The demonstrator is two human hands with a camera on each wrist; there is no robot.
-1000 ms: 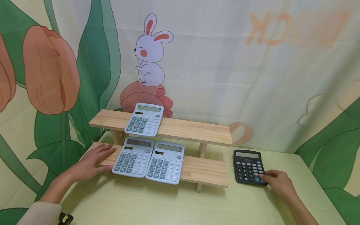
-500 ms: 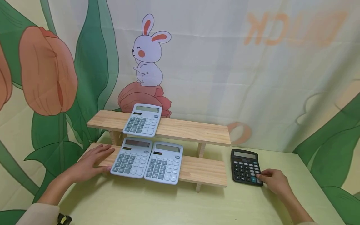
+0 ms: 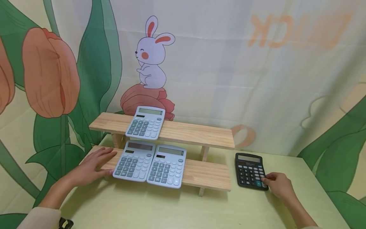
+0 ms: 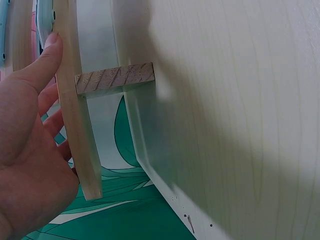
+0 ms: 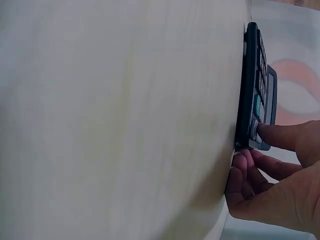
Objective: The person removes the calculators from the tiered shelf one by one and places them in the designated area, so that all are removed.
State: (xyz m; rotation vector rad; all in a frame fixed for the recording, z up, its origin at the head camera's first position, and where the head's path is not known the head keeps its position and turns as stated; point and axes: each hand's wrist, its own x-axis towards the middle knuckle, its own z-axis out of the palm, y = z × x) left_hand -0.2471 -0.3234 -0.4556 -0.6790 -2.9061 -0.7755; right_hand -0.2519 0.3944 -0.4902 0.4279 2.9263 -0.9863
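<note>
My right hand (image 3: 280, 187) pinches a black calculator (image 3: 251, 170) at its lower right corner. In the right wrist view its thumb (image 5: 282, 136) lies on the keys, with curled fingers (image 5: 250, 175) at the bottom edge. The black calculator lies on the table, right of a two-tier wooden shelf. Spread out over the lower board's (image 3: 208, 173) left end is my left hand (image 3: 90, 168). Its thumb tip touches or nearly touches a white calculator (image 3: 134, 160); the other fingers are partly behind the board in the left wrist view. Beside that calculator leans a second white one (image 3: 166, 165).
A third white calculator (image 3: 145, 123) sits on the upper board (image 3: 197, 133), towards its left end. Short wooden legs (image 3: 204, 153) hold up the boards. Behind the pale table (image 3: 183, 210) hangs a printed cloth (image 3: 211, 63) with a rabbit and tulips.
The head view has shifted slightly. Both hands and all the calculators look almost unchanged in place, with the right hand still gripping the black calculator's corner.
</note>
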